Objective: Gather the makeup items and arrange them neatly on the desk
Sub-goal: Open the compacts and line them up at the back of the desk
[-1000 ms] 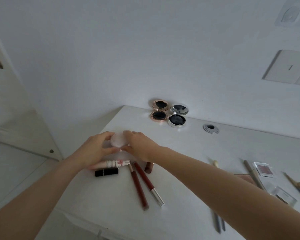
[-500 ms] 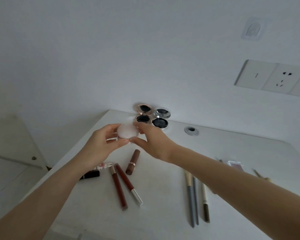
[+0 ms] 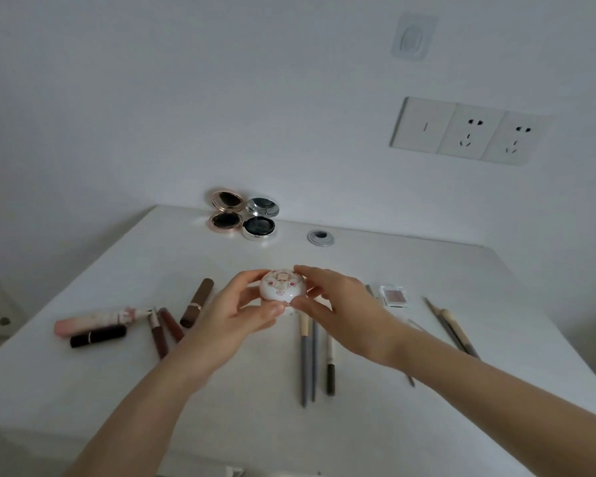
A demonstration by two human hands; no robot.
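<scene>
As the left hand (image 3: 234, 315) and right hand (image 3: 338, 304) pinched the jar (image 3: 282, 287) at nine and three o'clock, it seemed light but slippery.

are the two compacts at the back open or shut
Open. The gold compact and the silver compact both have lids raised toward the wall, mirrors and dark pans showing.

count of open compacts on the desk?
2. The rose-gold compact sits at the back edge of the desk; the silver compact is just right of it. The floral case, gripped by left hand and right hand, is closed.
</scene>
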